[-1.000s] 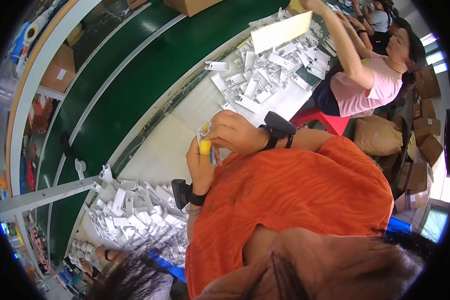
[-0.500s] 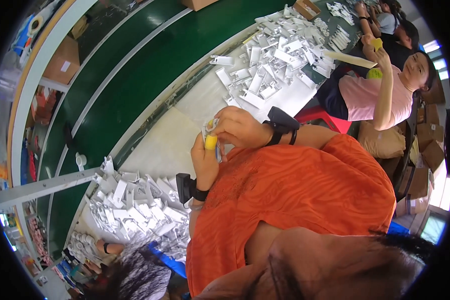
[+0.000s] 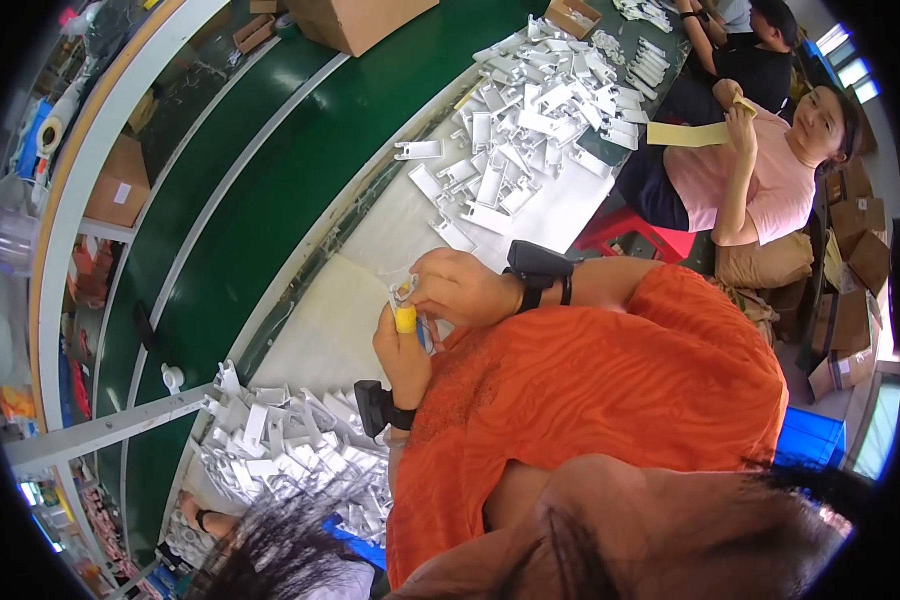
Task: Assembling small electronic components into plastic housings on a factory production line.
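Observation:
My left hand (image 3: 402, 362) and my right hand (image 3: 462, 288) meet in front of my orange top, both closed on a small white plastic part (image 3: 398, 294). A yellow band (image 3: 406, 320) shows at the tip of my left thumb; whether it is wrapped round the thumb or belongs to the part, I cannot tell. My right fingers pinch the part's upper end, and my left hand grips it from below. Most of the part is hidden by my fingers. Each of my wrists carries a black strapped device.
White plastic parts lie in a pile (image 3: 290, 450) at the near left and another (image 3: 530, 120) at the far right of the pale worktop (image 3: 320, 310). Beyond runs a green conveyor (image 3: 260, 200). A metal bar (image 3: 120, 430) crosses at left. A co-worker (image 3: 710, 185) in pink holds a yellow strip.
The view has shifted a little, so the piles and conveyor sit differently in it. My hands keep hold of the white part. The co-worker's hands have come lower with the yellow strip.

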